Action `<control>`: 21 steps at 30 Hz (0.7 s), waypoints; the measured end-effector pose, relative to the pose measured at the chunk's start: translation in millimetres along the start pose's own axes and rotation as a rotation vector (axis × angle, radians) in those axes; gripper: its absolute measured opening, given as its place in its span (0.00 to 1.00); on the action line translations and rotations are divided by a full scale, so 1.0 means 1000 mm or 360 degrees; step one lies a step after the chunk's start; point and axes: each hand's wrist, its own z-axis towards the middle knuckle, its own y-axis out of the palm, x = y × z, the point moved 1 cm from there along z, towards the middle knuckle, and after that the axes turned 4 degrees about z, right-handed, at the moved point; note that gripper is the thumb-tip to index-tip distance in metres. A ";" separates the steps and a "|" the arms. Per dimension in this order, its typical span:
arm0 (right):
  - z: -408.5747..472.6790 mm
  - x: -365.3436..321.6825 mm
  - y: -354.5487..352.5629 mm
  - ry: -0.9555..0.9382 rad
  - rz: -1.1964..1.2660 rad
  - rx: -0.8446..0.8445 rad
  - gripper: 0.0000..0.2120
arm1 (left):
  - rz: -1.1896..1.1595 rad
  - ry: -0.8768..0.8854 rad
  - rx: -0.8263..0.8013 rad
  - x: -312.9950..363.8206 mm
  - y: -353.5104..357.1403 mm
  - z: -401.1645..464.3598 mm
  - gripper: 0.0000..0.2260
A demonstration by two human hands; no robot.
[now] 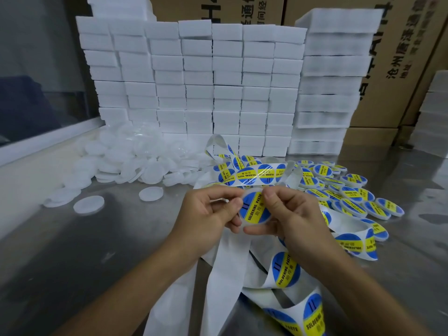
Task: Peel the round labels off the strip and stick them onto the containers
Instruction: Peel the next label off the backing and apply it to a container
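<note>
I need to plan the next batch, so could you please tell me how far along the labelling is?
Done: a heap of blue-and-yellow labelled round containers lies at right. In hand: the left hand and right hand hold a container with a round label on it. Left: a pile of plain white containers at left, and labels on the white backing strip.

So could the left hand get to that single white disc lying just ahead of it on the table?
Probably yes: bare table lies between the left hand and the white disc, but it would first have to release the labelled container.
</note>
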 end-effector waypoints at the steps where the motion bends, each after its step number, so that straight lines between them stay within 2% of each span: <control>1: 0.001 0.001 -0.001 0.0026 0.0026 -0.0033 0.12 | -0.0026 -0.0030 0.0022 -0.001 -0.001 0.001 0.07; 4: 0.002 0.003 -0.002 0.0053 0.0127 -0.0106 0.12 | -0.0078 -0.0088 0.0072 -0.003 -0.002 0.002 0.05; 7: 0.002 0.003 -0.002 0.0033 0.0128 -0.0148 0.25 | -0.0078 -0.0105 0.0100 -0.005 -0.002 0.003 0.05; 9: 0.001 0.002 -0.001 0.0008 0.0037 -0.0151 0.28 | -0.0052 -0.0104 0.0110 -0.005 -0.002 0.004 0.05; 14: 0.001 0.004 0.003 -0.0205 -0.0382 -0.0112 0.23 | 0.0012 -0.0097 0.0126 -0.005 -0.002 0.003 0.06; 18: 0.000 0.000 0.001 -0.0359 -0.0436 -0.0089 0.19 | 0.0001 -0.0061 0.0099 -0.003 0.001 0.003 0.06; 21: -0.001 -0.002 0.000 -0.0368 -0.0412 -0.0048 0.16 | -0.0047 -0.0060 0.0055 0.000 0.003 0.001 0.06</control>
